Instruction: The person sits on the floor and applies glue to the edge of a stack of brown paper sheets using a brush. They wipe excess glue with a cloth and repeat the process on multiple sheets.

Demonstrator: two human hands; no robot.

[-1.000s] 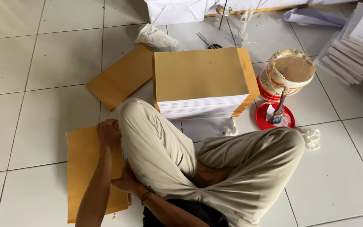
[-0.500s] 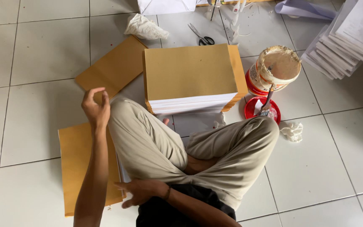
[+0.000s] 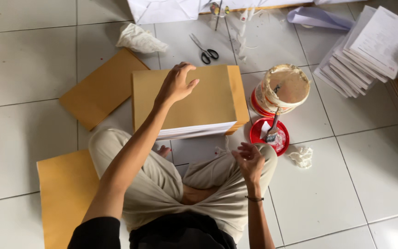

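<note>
A: Head cam, looking down at a person sitting cross-legged on the tiled floor (image 3: 19, 133). What's w/ the left hand (image 3: 177, 84)?

B: Stretched forward over the stack of brown envelopes (image 3: 187, 99). Fingers (image 3: 187, 68) spread and curled, holding nothing; they hang over the top envelope near its far edge. Touching or just above it, can't tell from this angle.

A: And the right hand (image 3: 249, 161)?

B: Close in, above the right knee. Fingers loosely open, palm up-ish, empty.

A: Where's the stack relative to the fingers?

B: Right under the left fingers and ahead of the right ones, just past the knees. White sheets show at its near edge.

A: Other stuff?

B: Right of the left fingers: a tub of paste (image 3: 285, 87), smeared, tilted on its red base. Just ahead of the right fingers: a red lid (image 3: 269, 136) w/ a brush (image 3: 272, 131) resting on it, and a crumpled tissue (image 3: 301, 157) to the right. Beyond the left fingers: scissors (image 3: 204, 49) and a crumpled cloth (image 3: 140, 39). Left of them a single brown envelope (image 3: 101, 87), askew. Another brown sheet (image 3: 65, 193) lies by the left leg. Far right, a fanned pile of white booklets (image 3: 367, 48).
</note>
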